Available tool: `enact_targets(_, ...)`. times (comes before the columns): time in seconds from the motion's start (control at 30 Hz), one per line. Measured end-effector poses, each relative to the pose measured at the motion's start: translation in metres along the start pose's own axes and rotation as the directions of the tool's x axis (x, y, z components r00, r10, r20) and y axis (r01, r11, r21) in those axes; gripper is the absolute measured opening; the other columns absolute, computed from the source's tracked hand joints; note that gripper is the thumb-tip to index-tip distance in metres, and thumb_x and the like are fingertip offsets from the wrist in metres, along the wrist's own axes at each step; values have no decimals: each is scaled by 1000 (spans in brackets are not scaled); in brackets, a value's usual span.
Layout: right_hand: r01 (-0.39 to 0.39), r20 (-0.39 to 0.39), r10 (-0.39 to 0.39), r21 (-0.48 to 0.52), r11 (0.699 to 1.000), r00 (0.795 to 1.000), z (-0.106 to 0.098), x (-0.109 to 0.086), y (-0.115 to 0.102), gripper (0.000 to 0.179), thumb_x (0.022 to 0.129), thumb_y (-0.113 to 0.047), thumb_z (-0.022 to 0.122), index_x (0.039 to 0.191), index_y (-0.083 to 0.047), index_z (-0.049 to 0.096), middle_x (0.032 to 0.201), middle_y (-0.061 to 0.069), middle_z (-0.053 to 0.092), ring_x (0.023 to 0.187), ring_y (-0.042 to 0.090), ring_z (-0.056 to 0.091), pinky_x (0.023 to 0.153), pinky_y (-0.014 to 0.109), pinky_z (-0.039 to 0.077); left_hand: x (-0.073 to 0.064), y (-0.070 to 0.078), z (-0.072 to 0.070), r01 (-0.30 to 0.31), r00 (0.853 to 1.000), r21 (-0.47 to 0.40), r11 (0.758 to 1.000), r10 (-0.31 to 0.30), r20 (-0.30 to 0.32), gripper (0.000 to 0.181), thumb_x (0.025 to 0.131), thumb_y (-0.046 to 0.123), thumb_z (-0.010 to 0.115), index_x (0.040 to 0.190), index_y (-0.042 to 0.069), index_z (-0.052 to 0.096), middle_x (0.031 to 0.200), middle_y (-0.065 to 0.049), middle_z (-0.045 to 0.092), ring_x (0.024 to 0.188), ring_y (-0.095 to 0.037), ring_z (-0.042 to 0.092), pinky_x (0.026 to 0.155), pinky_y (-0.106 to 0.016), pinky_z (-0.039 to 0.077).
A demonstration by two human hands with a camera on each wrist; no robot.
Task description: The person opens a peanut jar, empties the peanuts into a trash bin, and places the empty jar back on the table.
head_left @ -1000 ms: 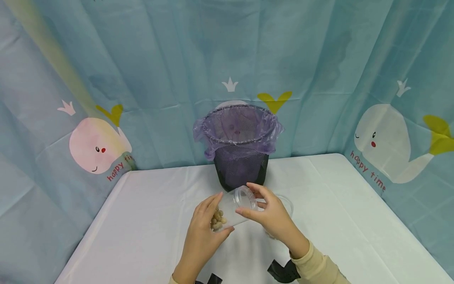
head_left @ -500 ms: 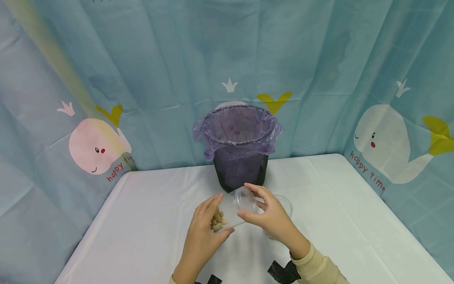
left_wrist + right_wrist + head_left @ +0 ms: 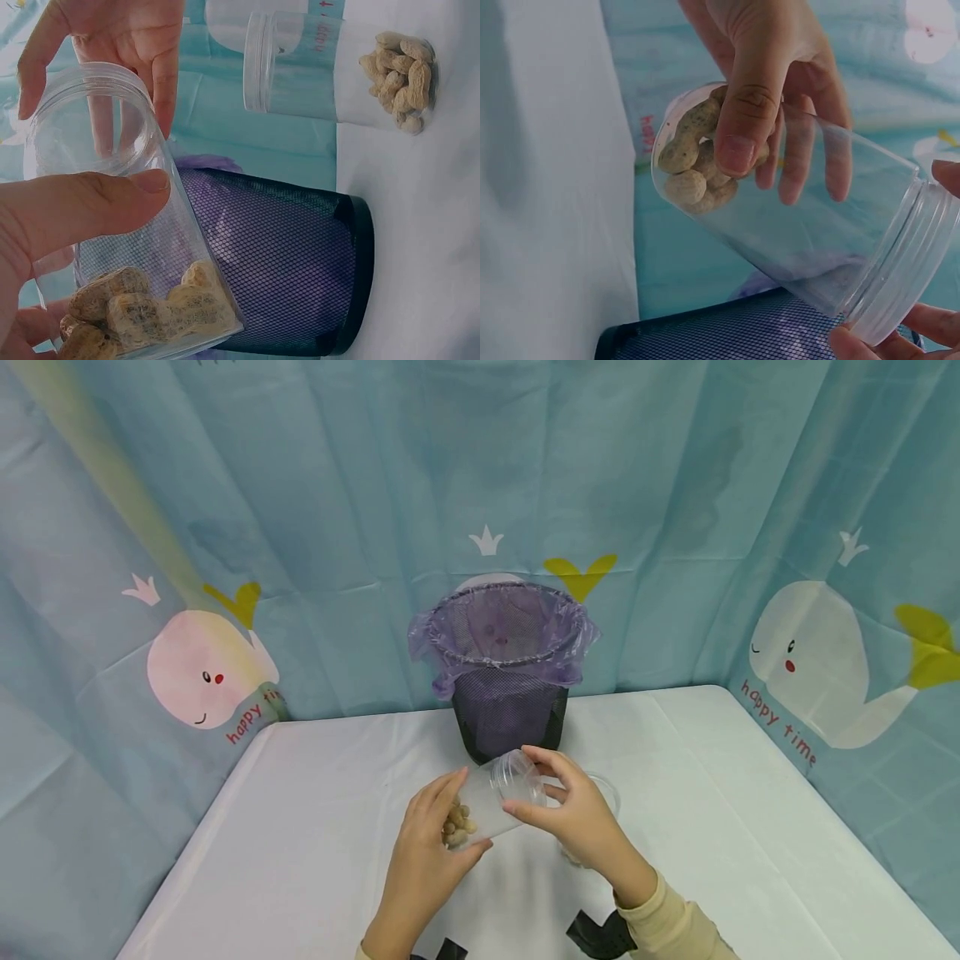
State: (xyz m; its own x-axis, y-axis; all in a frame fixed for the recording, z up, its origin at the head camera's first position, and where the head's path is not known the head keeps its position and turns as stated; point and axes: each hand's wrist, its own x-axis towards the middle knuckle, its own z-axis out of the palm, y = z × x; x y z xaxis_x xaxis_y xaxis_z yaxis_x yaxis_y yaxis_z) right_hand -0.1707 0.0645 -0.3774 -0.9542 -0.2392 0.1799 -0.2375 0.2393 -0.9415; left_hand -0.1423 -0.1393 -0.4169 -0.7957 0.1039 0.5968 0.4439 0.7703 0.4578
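Observation:
My left hand grips a clear plastic jar around its lower half, thumb on the near side and fingers across the other. The jar lies tilted, its bottom toward the left. Several peanuts in their shells are bunched at that bottom end. Thumb and fingers of my right hand hold the ridged, screw-top end of the same jar; I cannot tell whether a lid sits on it. Upright on the table, a second clear jar holds more peanuts; my right hand mostly hides it in the head view.
Behind the hands stands a black mesh waste bin, lined with a purple plastic bag folded over its rim. A white cloth covers the table. Blue curtains with whale prints surround the back and sides.
The jar and my left hand have shifted very slightly left. Both hands keep their hold, and the peanuts stay at the jar's bottom end.

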Motion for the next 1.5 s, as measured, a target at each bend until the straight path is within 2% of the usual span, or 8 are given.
enact_targets(0.43, -21, -66, 23, 29, 999, 998, 5, 0, 5, 69, 79, -21, 85, 140, -13, 54, 141, 5, 54, 126, 26, 52, 110, 48, 48, 2, -10, -6, 13, 999, 25, 1000, -11, -49, 95, 54, 6, 97, 140, 15, 55, 135, -7, 60, 120, -29, 57, 96, -48, 56)
enact_targets(0.67, -28, -63, 29, 18, 999, 998, 14, -1, 9, 71, 76, -24, 87, 138, -13, 56, 137, 3, 57, 122, 22, 52, 110, 42, 49, 4, -19, -13, 59, 995, 20, 998, -58, -83, 94, 54, 2, 96, 138, 12, 56, 130, -12, 62, 112, -29, 58, 93, -50, 56)
enact_targets(0.73, -32, -75, 33, 18, 999, 997, 16, -1, 9, 70, 75, -25, 87, 138, -13, 57, 136, 3, 57, 121, 21, 53, 109, 41, 49, 4, -22, -15, 69, 994, 14, 998, -68, -91, 94, 55, 0, 95, 139, 11, 55, 127, -12, 62, 108, -27, 58, 88, -47, 58)
enact_targets(0.8, -31, -84, 33, 21, 999, 996, 18, -1, 10, 70, 75, -24, 88, 137, -13, 58, 135, 3, 58, 120, 21, 53, 109, 42, 49, 5, -25, -17, 77, 992, 13, 997, -75, -103, 94, 55, 0, 95, 140, 11, 54, 126, -13, 62, 112, -29, 57, 89, -48, 58)
enact_targets(0.9, -27, -92, 29, 17, 999, 995, 21, 0, 13, 69, 74, -23, 88, 136, -13, 59, 133, 3, 58, 119, 21, 54, 109, 44, 50, 6, -29, -21, 92, 989, 4, 996, -91, -116, 93, 57, -1, 94, 140, 10, 55, 127, -14, 61, 113, -29, 57, 82, -43, 61)
enact_targets(1.13, -25, -93, 27, 25, 999, 995, 31, 1, 18, 69, 71, -21, 90, 133, -10, 61, 129, 5, 60, 117, 24, 54, 106, 40, 52, 6, -32, -26, 123, 983, -2, 992, -122, -140, 89, 59, -1, 93, 139, 9, 55, 136, -17, 58, 122, -37, 53, 95, -55, 54)
enact_targets(1.33, -32, -88, 31, -15, 999, 996, 38, 3, 25, 69, 71, -27, 90, 132, -11, 62, 129, 2, 60, 116, 22, 55, 105, 40, 53, 7, -35, -30, 130, 980, 10, 991, -127, -156, 90, 59, -2, 92, 140, 9, 54, 136, -16, 57, 116, -33, 54, 82, -49, 58)
enact_targets(1.5, -43, -80, 38, -67, 997, 996, 46, 8, 36, 70, 70, -27, 91, 132, -9, 62, 129, 4, 61, 116, 23, 56, 103, 43, 53, 6, -36, -33, 128, 979, 6, 992, -125, -163, 90, 59, -2, 92, 140, 9, 55, 136, -17, 57, 118, -36, 54, 85, -53, 57)
